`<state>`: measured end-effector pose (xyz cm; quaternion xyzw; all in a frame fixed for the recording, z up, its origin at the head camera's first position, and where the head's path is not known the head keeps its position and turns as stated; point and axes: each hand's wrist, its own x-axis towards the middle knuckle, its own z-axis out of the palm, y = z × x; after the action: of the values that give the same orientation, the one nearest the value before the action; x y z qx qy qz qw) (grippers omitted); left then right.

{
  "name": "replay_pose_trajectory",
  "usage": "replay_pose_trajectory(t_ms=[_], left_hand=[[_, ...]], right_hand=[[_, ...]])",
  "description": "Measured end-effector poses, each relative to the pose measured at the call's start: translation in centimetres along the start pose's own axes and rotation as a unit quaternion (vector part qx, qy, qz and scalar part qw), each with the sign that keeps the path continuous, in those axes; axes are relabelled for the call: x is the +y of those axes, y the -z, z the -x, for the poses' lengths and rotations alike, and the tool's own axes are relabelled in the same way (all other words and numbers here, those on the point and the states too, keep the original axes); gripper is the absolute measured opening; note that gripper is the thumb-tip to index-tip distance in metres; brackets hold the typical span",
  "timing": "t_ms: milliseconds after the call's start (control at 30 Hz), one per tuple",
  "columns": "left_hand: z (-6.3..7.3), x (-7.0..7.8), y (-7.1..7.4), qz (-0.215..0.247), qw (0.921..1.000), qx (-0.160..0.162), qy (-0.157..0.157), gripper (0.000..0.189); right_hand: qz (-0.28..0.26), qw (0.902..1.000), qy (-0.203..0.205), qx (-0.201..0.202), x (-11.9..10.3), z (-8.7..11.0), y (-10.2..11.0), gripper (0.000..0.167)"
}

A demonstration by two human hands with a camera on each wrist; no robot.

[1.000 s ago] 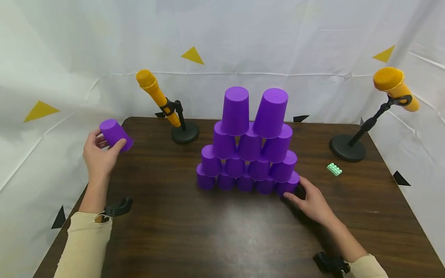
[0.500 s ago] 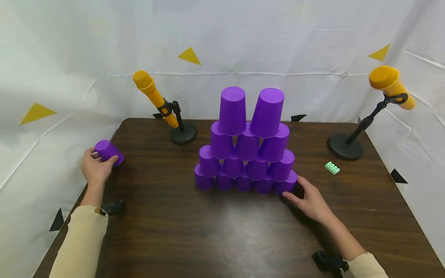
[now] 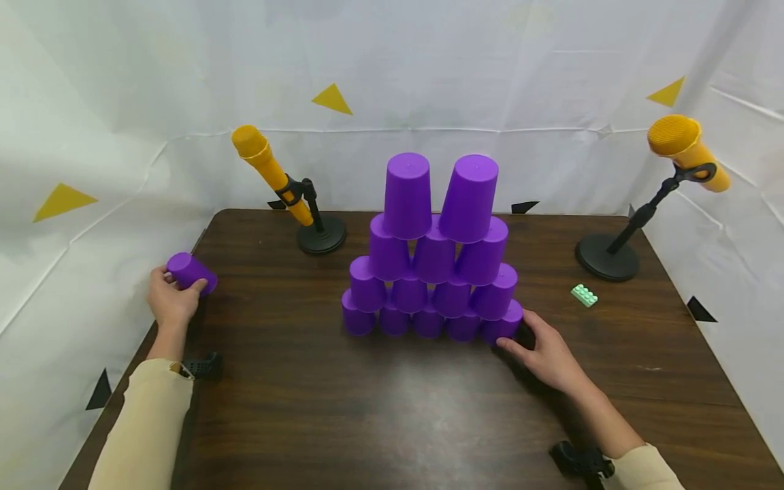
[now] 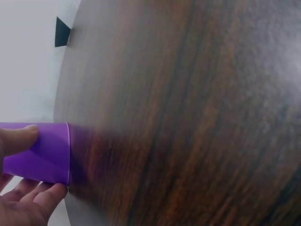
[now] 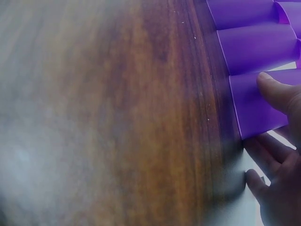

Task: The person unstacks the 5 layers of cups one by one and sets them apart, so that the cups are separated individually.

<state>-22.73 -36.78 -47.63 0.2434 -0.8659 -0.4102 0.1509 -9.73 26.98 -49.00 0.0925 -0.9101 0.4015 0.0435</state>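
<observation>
My left hand [image 3: 171, 303] grips an upside-down purple cup [image 3: 191, 273] near the table's left edge. In the left wrist view the thumb lies along that cup's side [image 4: 49, 153], fingers are on the opposite side, and its rim meets the tabletop. Mid-table rises a pyramid of upside-down purple cups [image 3: 435, 253], stacked in several rows with two cups on top. My right hand [image 3: 551, 354] holds the bottom row's right-end cup [image 3: 503, 322]. The right wrist view shows thumb and fingers on opposite sides of this end cup [image 5: 256, 110], which stands against its neighbour.
A yellow microphone [image 3: 263, 160] on a black stand is behind and left of the pyramid. Another yellow microphone [image 3: 682, 143] on a stand is at the right rear. A small green toy brick [image 3: 584, 295] lies on the brown table [image 3: 367, 415]. White sheeting [image 3: 429, 61] surrounds it.
My left hand has lowered its purple cup from the air to the tabletop, shifting slightly left. My right hand and the pyramid have stayed in place.
</observation>
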Motion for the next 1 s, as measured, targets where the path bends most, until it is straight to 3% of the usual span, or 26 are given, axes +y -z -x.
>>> replay_pose_trajectory(t_ms=[367,633,767,867,1000], left_hand=[[-0.5,-0.3,0.0,-0.002,1.0,-0.008,-0.002,0.077],[0.7,0.7,1.3,0.037,0.999,-0.008,0.021,0.079],[1.7,3.3,2.7,0.069,0.9961,0.056,-0.005,0.07],[2.7,6.1,3.6,0.103,0.9868,0.109,-0.061,0.06],[5.7,11.4,4.5,0.175,0.9674,0.111,-0.146,0.049]], right_hand=[[0.0,1.0,-0.005,-0.001,0.1,-0.3,0.1,0.061],[-0.001,1.0,-0.009,-0.004,0.0,-0.3,0.0,0.061],[0.001,1.0,-0.003,-0.001,0.1,-0.3,0.0,0.061],[0.002,1.0,-0.003,0.003,0.2,-0.3,0.0,0.061],[0.002,1.0,-0.009,-0.001,0.3,-0.1,0.0,0.061]])
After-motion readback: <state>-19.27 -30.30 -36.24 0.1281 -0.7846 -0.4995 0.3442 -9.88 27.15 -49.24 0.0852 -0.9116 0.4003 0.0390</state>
